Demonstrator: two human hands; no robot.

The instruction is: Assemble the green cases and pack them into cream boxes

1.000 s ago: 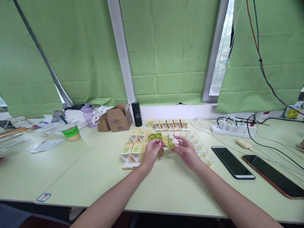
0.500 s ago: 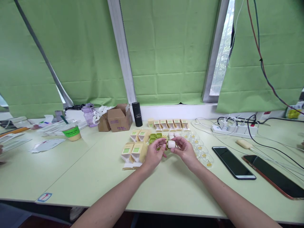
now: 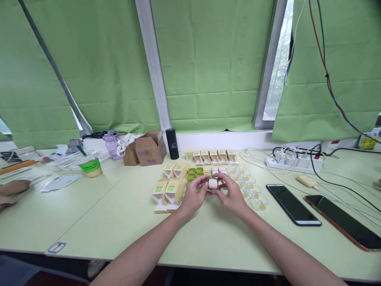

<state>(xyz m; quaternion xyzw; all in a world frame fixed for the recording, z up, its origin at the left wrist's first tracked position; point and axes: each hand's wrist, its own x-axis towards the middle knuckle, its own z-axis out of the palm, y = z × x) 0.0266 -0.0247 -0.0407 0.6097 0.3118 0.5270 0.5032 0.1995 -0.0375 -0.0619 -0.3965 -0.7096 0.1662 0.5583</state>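
Observation:
Between my hands is a small dark-rimmed green case with a rounded whitish block (image 3: 212,183) in it. My left hand (image 3: 193,194) grips it from the left with thumb and fingers. On the other side, my right hand (image 3: 231,192) pinches its right edge. Just beyond lie several small green trays (image 3: 195,171) and two more whitish blocks (image 3: 218,169). Clear plastic shells (image 3: 250,186) with yellow marks are spread to the right of my right hand. Left of my left hand stand several open cream cartons (image 3: 170,190) with green labels.
A row of cream cartons (image 3: 214,157) stands at the back. Two phones (image 3: 293,204), a power strip (image 3: 294,162) and loose cables lie at the right. A drink cup (image 3: 90,166), brown box (image 3: 149,151) and black bottle (image 3: 172,143) are leftward. Another person's hand (image 3: 13,188) shows far left.
The case with the whitish block has shifted slightly left and turned to face me more. My right hand moved slightly left with it. At far left, the other person's hand came further into view.

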